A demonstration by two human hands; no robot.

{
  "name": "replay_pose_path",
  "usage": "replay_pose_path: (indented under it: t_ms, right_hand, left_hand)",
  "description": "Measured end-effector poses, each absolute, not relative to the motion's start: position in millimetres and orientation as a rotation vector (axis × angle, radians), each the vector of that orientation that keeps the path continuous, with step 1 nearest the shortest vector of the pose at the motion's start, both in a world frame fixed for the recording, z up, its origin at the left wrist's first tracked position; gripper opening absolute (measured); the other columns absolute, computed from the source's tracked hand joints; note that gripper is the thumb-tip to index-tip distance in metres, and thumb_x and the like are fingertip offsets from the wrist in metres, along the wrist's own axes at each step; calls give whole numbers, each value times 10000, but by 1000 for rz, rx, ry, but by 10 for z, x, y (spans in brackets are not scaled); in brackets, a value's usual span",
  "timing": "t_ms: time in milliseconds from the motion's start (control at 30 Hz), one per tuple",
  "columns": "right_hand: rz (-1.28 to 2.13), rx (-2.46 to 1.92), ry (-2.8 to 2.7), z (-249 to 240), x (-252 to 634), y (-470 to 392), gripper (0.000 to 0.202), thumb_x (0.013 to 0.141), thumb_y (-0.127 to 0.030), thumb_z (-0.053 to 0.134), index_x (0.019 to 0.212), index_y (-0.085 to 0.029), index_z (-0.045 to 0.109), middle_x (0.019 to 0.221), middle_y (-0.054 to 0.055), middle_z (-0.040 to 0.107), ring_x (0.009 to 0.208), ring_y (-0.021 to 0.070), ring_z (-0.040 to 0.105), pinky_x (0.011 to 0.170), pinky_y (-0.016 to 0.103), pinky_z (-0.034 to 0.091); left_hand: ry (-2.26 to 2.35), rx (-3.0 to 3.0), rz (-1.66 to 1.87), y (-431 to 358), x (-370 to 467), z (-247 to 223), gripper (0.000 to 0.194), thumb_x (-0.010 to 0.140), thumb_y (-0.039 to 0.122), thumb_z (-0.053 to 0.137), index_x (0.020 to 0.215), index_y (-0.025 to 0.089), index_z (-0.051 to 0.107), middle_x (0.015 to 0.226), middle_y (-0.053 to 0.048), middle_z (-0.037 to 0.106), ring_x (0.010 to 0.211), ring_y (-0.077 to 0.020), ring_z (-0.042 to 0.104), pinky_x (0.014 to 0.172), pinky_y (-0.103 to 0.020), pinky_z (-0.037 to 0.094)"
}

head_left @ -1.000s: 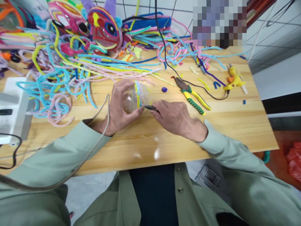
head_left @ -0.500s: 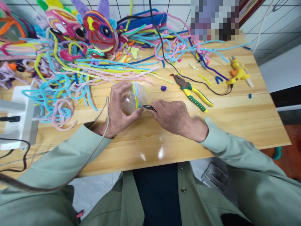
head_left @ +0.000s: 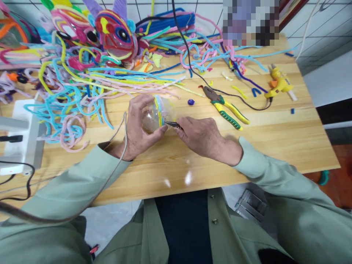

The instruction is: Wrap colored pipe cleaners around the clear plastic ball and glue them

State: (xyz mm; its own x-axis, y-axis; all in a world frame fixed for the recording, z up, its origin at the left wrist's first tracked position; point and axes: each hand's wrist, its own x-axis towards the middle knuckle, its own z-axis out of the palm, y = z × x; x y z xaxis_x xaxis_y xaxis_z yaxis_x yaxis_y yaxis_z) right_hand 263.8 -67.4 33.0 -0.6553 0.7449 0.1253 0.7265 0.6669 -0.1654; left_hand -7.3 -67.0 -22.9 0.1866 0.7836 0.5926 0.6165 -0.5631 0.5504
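My left hand [head_left: 139, 123] is wrapped round the left side of a clear rounded plastic piece [head_left: 149, 116]. Yellow, light blue and pale pink fuzzy strips [head_left: 159, 110] run in bands around it. A slim dark metal tool with a pointed tip [head_left: 172, 124] is pinched in my right hand [head_left: 202, 139]; its tip touches the bands near my left thumb. The tool's rear is hidden inside my right hand. Right of the plastic piece lies a small dark blue coil [head_left: 191, 102].
Pliers with yellow-green handles [head_left: 227, 112] and a yellow glue gun [head_left: 279, 86] with a black cord lie to the right. Tangled fuzzy strips [head_left: 66, 99] and decorated masks [head_left: 117, 35] fill the back left. A white power strip [head_left: 24, 135] sits far left. A cable crosses my left wrist.
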Motion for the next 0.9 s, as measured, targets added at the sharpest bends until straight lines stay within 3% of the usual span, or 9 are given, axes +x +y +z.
replay_pose_path:
  t_ms: [200, 333, 467, 600, 733, 900]
  right_hand:
    - [179, -1230, -2702, 346, 2629, -677, 538, 1323, -473, 309, 1239, -185, 755, 986, 83, 829, 773, 184, 658, 650, 372, 163]
    - [177, -1257, -2712, 345, 2621, -681, 558, 1322, -485, 293, 1240, -189, 759, 985, 81, 830, 769, 190, 657, 649, 378, 167]
    - [209, -1274, -2717, 356, 2617, -687, 523, 1317, -467, 314, 1256, -190, 754, 997, 81, 835, 791, 196, 667, 663, 377, 186]
    - [255, -1291, -2731, 385, 2610, -689, 527, 1313, -462, 318, 1254, -183, 761, 990, 87, 840, 782, 204, 678, 656, 377, 177]
    - [289, -1308, -2744, 388, 2600, -689, 532, 1311, -464, 337, 1234, -177, 779, 974, 97, 860, 753, 203, 687, 650, 373, 156]
    - [294, -1222, -2732, 327, 2607, -678, 488, 1313, -434, 378, 1208, -170, 775, 961, 99, 864, 745, 190, 686, 652, 364, 169]
  left_hand:
    - [1313, 2298, 1374, -659, -64, -243, 835, 1078, 821, 795, 1683, 308, 537, 1609, -125, 679, 1543, -401, 684, 1293, -726, 619]
    - [1308, 2271, 1366, -655, -64, -245, 750, 1120, 761, 787, 1688, 336, 543, 1622, -112, 673, 1559, -391, 681, 1318, -710, 589]
    - [1279, 2286, 1391, -648, -66, -250, 858, 1060, 836, 821, 1695, 333, 539, 1618, -122, 678, 1531, -413, 694, 1283, -725, 617]
    - [1279, 2213, 1364, -652, -67, -262, 817, 1070, 816, 824, 1699, 382, 537, 1640, -113, 667, 1593, -426, 663, 1301, -710, 606]
    - [1231, 2180, 1412, -662, -52, -268, 960, 955, 902, 911, 1688, 386, 569, 1610, -122, 666, 1532, -434, 687, 1270, -704, 628]
    - [1287, 2177, 1389, -685, -31, -239, 779, 1053, 768, 866, 1681, 409, 579, 1597, -128, 681, 1516, -417, 699, 1249, -707, 649]
